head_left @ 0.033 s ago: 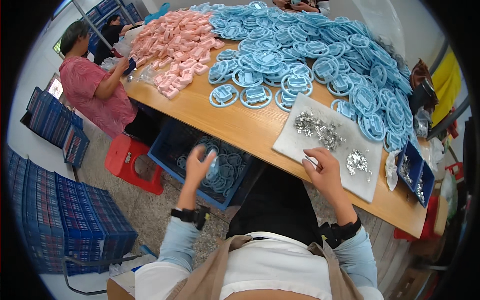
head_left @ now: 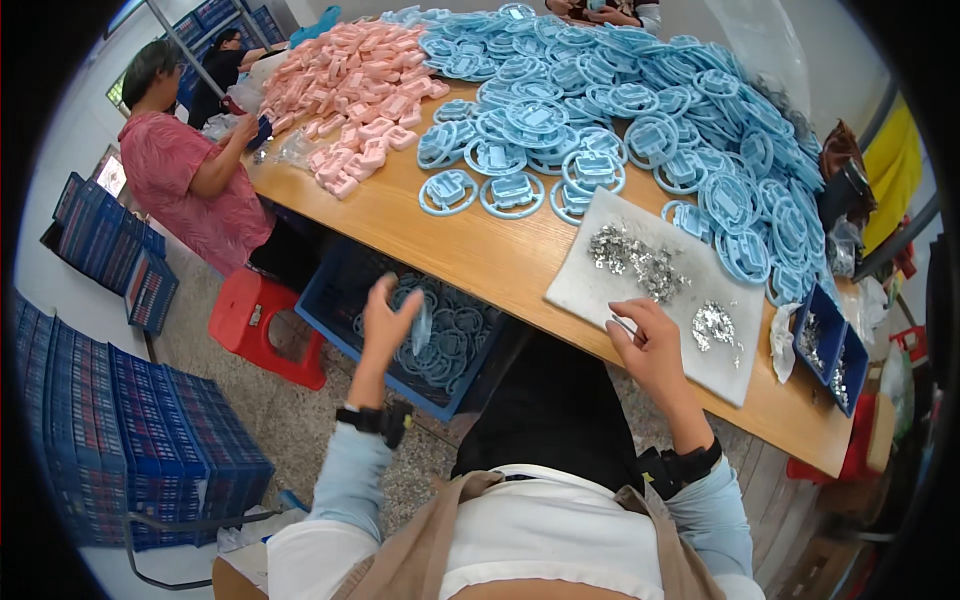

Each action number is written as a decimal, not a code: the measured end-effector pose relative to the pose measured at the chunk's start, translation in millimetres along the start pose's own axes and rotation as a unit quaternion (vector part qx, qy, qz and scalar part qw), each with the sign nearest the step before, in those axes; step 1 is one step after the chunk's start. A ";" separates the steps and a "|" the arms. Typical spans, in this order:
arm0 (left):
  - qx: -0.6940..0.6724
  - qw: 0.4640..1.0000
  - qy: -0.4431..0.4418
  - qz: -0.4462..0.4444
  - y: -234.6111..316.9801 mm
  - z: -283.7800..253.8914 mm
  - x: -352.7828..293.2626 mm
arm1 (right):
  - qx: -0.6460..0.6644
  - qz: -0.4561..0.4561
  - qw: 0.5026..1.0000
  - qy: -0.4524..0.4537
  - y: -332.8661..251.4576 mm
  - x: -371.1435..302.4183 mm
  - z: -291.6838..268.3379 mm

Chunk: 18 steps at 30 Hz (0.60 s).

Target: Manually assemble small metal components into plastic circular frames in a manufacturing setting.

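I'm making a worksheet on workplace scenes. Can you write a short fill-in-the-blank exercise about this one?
1. The left hand hovers over a ____ crate of blue ring parts beside the table.
2. The right hand rests on a white ____ strewn with small metal pieces.
3. The pile of pink parts lies on the ____ table.

Missing words: blue; mat; wooden

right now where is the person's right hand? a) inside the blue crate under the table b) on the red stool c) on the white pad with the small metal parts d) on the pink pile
c: the right hand rests on the near edge of the white pad, beside the small metal parts, while the left hand is over the blue crate.
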State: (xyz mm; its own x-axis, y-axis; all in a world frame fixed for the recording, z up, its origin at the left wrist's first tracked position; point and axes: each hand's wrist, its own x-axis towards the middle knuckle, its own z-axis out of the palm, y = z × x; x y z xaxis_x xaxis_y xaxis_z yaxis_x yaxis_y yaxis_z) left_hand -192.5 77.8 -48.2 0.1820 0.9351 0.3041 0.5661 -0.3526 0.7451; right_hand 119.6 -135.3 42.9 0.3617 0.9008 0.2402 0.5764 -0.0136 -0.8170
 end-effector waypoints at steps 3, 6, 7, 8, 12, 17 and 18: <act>0.091 0.991 -0.009 0.094 26.5 0.8 73.8 | 0.023 -0.003 0.999 0.038 7.7 -8.3 1.7; 0.167 0.971 0.004 0.169 28.6 26.4 135.7 | 0.013 -0.019 0.998 0.061 8.7 -10.2 -1.7; 0.216 0.958 0.010 0.187 24.5 38.7 152.4 | 0.009 0.000 0.998 0.062 9.1 -14.4 -7.0; 0.223 0.955 -0.014 0.193 25.7 45.0 164.7 | 0.010 0.015 0.998 0.065 9.3 -15.6 -12.0; 0.120 0.973 -0.140 0.135 25.9 72.4 194.3 | -0.024 0.066 0.991 0.111 29.2 -26.8 -35.5; 0.226 0.953 -0.152 0.134 22.6 74.4 209.7 | -0.092 0.046 0.988 0.111 50.1 -14.2 -44.4; 0.218 0.954 -0.168 0.120 25.4 70.8 209.2 | -0.090 0.045 0.990 0.103 51.3 -7.5 -41.1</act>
State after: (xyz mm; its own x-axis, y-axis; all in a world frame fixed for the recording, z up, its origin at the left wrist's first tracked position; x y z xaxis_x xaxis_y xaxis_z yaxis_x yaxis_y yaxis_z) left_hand -83.1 267.1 -7.7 0.5549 0.8139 0.1721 0.7429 -0.5779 0.3380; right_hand 176.6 -160.6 20.7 0.5486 0.7853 0.2869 0.6497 -0.1845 -0.7375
